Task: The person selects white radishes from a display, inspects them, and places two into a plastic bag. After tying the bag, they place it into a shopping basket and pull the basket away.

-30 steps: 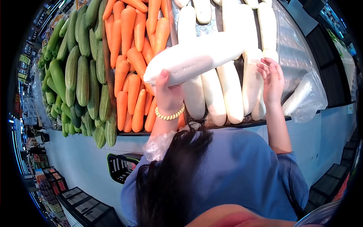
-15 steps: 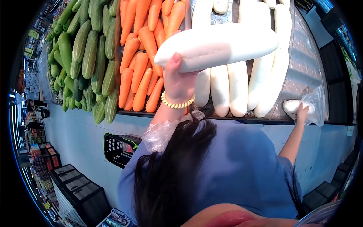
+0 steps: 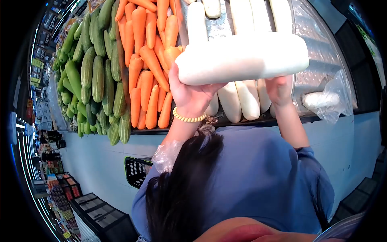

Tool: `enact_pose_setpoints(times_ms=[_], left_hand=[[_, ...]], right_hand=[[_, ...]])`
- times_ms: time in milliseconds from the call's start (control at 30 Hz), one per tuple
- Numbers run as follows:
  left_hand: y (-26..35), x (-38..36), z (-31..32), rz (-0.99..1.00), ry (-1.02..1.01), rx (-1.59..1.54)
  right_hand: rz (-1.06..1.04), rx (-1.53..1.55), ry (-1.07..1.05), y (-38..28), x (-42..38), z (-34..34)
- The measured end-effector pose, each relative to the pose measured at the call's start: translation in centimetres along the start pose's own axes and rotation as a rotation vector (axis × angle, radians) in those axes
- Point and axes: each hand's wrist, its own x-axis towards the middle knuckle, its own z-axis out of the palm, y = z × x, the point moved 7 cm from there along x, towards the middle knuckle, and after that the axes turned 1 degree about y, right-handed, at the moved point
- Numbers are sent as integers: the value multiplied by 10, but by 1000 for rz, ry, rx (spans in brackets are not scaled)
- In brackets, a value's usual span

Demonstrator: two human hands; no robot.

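A large white radish [image 3: 242, 58] lies sideways across both hands, above the vegetable display. Its left end rests in my left hand [image 3: 193, 92], the thumb showing in front and most fingers hidden beneath or behind. My right hand [image 3: 280, 89] grips the right part from below; its fingertips are hidden. A yellow coiled band [image 3: 187, 117] circles my left wrist, and a clear plastic bag [image 3: 166, 157] hangs on that forearm. Under the held radish, other white radishes [image 3: 246, 101] lie in rows. Off to the right, a radish piece [image 3: 321, 100] sits in a clear bag [image 3: 338, 101].
Carrots [image 3: 149, 68] fill the section left of the radishes, with green cucumber-like vegetables [image 3: 96, 80] further left. A dark edge [image 3: 161, 131] runs along the display front. On the floor at left stand a black basket [image 3: 136, 171] and dark crates [image 3: 102, 213].
My right hand has left the bagged radish piece, which stays on the display, and now holds the large radish's right part. The radish sits slightly lower and further right in view.
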Motion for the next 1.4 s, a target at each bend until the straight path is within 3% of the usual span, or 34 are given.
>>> enact_pose_setpoints(times_ms=[100,233,333,467,567,700,833,933,1067,1233,1267,1400], left_hand=[[-14,-1,-10,-141,97,-69],[-20,2,-28,-132,265,191],[-26,8,-34,-136,302,146],[-13,10,-41,-12,360,156],[-6,11,-45,-61,200,156],[-10,-2,-43,-183,372,341],[-35,-6,-43,-425,209,299],[-40,-3,-42,-451,53,313],[-38,-2,-37,-401,178,509],[-47,-3,-35,-450,16,359],[-48,-4,-36,-460,-19,312],[-35,2,-48,-282,25,684]], right_hand=[[89,115,-116,-1,-2,34],[108,191,-110,-28,8,63],[19,56,-134,-36,21,70],[44,143,-92,-29,31,63],[102,217,-79,-17,37,53],[149,299,115,-5,47,33],[129,174,35,2,53,23],[265,273,83,5,48,20],[235,236,25,5,46,15],[109,11,-140,-4,47,22],[167,78,-108,-1,47,21],[361,294,-28,25,50,17]])
